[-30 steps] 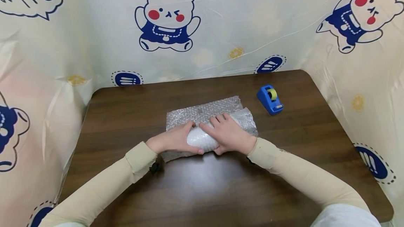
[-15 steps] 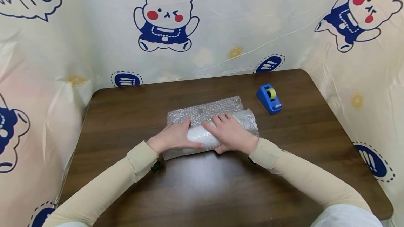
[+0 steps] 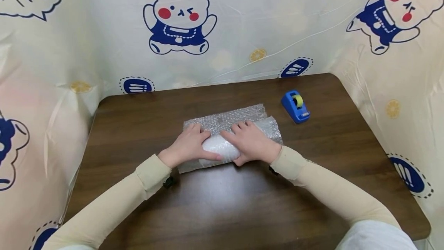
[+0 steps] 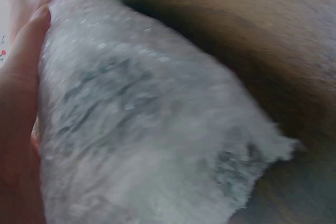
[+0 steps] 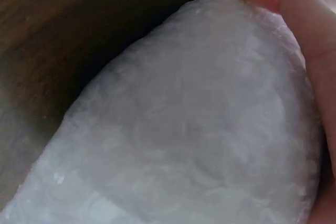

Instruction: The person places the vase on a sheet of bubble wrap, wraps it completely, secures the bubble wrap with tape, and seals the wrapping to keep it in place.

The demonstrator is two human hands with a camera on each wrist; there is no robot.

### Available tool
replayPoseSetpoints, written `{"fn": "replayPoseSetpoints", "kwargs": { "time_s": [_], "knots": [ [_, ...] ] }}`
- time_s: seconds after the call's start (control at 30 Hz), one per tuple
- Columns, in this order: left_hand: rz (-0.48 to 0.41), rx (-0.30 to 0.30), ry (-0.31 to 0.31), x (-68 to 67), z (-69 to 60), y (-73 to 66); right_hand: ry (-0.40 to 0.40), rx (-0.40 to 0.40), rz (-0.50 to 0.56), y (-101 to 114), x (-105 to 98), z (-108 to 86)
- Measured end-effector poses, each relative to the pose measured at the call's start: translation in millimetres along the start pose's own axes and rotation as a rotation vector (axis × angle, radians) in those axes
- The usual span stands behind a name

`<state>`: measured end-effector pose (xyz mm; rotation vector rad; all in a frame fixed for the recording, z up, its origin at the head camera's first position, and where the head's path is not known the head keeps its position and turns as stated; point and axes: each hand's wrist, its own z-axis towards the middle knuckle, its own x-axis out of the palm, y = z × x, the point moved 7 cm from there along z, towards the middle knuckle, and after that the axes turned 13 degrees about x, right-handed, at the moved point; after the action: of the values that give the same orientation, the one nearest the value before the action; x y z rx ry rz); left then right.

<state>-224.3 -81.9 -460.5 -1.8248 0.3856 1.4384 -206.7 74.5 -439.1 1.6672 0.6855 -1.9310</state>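
A white roll wrapped in bubble wrap (image 3: pixel 219 146) lies on a flat part of the bubble wrap sheet (image 3: pixel 222 120) at mid-table. My left hand (image 3: pixel 189 145) grips the roll's left part, thumb along the near side, fingers on the far side. On the right part, my right hand (image 3: pixel 252 142) holds the roll from above, its thumb at the near edge. The left wrist view shows the wrap (image 4: pixel 142 103) with a ragged end and the left hand (image 4: pixel 23 82) beside it. Wrap (image 5: pixel 184 114) fills the right wrist view, the right hand (image 5: pixel 310 30) against it. What lies inside is hidden.
A blue tape dispenser (image 3: pixel 295 107) with yellow tape stands on the brown wooden table (image 3: pixel 222 207), right of and behind the wrap. Patterned cloth (image 3: pixel 243 30) with printed bears hangs behind the table and at both sides.
My left hand's fingers have shifted a little away from me over the roll and sheet. The right hand keeps its hold with little movement. The whole head view has shifted slightly.
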Motion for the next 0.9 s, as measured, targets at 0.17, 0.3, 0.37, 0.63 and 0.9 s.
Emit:
{"fn": "replayPoseSetpoints", "kwargs": {
  "time_s": [0.17,0.3,0.37,0.63,0.9],
  "knots": [
    [0.093,0.067,-0.092,-6.4,-2.3,-11.2,0.007,-0.006,0.024,-0.4,-0.6,0.4],
    [0.347,0.204,-0.223,-16.0,-6.5,-35.7,0.007,0.001,0.029,-3.5,0.0,1.8],
    [0.471,0.252,-0.281,-17.7,-9.9,-49.1,0.01,0.0,0.032,-4.9,1.2,3.1],
    [0.583,0.197,-0.28,-1.2,-10.3,-60.4,0.058,-0.006,0.049,-8.9,6.6,11.1],
    [0.443,0.165,-0.281,11.8,-7.9,-40.2,0.13,0.017,0.059,-13.4,9.2,17.2]
  ]
}}
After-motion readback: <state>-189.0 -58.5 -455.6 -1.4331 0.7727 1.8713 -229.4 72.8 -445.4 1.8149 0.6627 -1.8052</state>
